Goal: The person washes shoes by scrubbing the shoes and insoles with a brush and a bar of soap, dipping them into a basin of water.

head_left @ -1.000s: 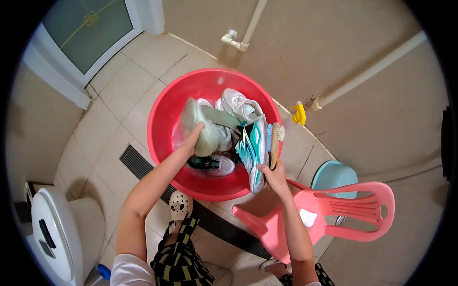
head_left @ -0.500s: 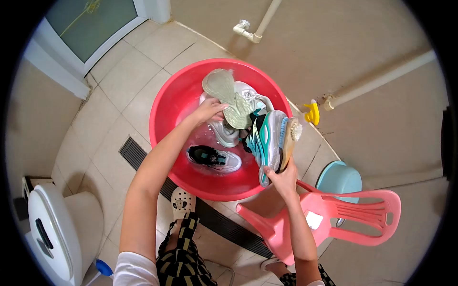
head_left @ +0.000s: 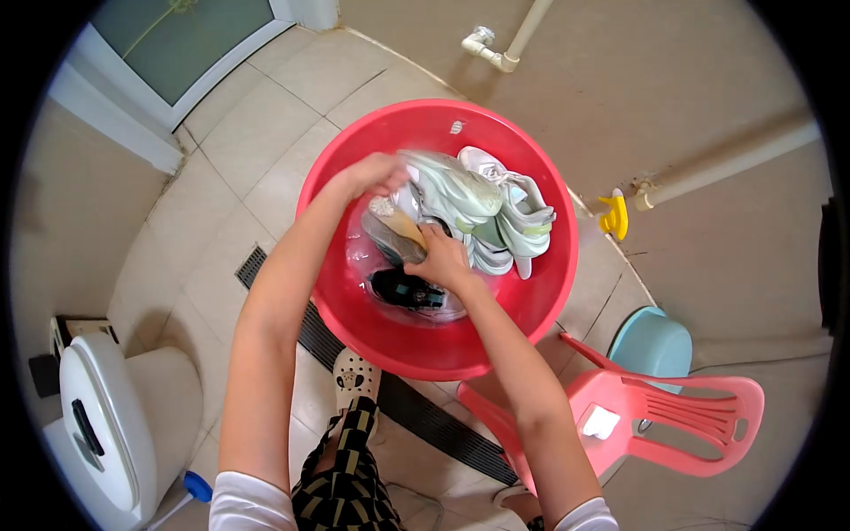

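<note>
Left to right in the red tub [head_left: 376, 334]: left hand [head_left: 379, 173], blurred, its grip not discernible; wooden brush [head_left: 398, 223], left of centre; dark-lined shoe [head_left: 400, 289], near side, in water; right hand [head_left: 443, 260], closed on the brush; pale shoes [head_left: 524, 212], far right.

Tiled floor [head_left: 266, 115], beige wall [head_left: 646, 80], perhaps glass door [head_left: 190, 49]

Even, moderately bright light fills the frame, with soft shadows beside the pipe [head_left: 733, 163] at right and the toilet [head_left: 102, 416] at lower left. Motion blur smears the left hand [head_left: 376, 175], upper centre. Wide-angle distortion curves the edges; corners go black.
</note>
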The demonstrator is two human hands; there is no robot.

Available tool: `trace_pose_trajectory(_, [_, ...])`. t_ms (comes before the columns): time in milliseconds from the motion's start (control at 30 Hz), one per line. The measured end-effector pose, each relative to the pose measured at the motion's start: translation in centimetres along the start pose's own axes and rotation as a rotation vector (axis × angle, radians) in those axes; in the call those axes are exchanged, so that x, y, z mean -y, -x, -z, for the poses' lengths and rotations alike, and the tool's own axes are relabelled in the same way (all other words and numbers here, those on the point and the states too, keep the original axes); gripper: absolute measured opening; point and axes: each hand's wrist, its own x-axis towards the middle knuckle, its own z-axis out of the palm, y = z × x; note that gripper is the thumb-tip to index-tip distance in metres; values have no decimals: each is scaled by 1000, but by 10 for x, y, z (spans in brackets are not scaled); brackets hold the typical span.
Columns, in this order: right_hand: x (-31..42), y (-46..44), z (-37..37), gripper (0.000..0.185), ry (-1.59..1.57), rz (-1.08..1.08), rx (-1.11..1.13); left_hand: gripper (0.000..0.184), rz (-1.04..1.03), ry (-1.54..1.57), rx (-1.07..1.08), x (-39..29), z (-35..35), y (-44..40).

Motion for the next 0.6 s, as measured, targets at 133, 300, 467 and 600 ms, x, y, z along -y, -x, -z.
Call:
trace_pose_trajectory(133, [-6,-8,-4,64,30,55,33,41,-215,-637,83,73,-15,-17])
trace_pose_trajectory(300, [-15,13,-3,48,-1,146,-28,43,53,-934,282,56,-12,17])
trace_pose_trajectory(467, [-33,54,18,36,78,135,-109,52,-215,-632,430,61,-10,45])
trace_pose_trajectory(600, [-38,77,8,26,313,389,209,87,-439,-1413,187,50,-41,70])
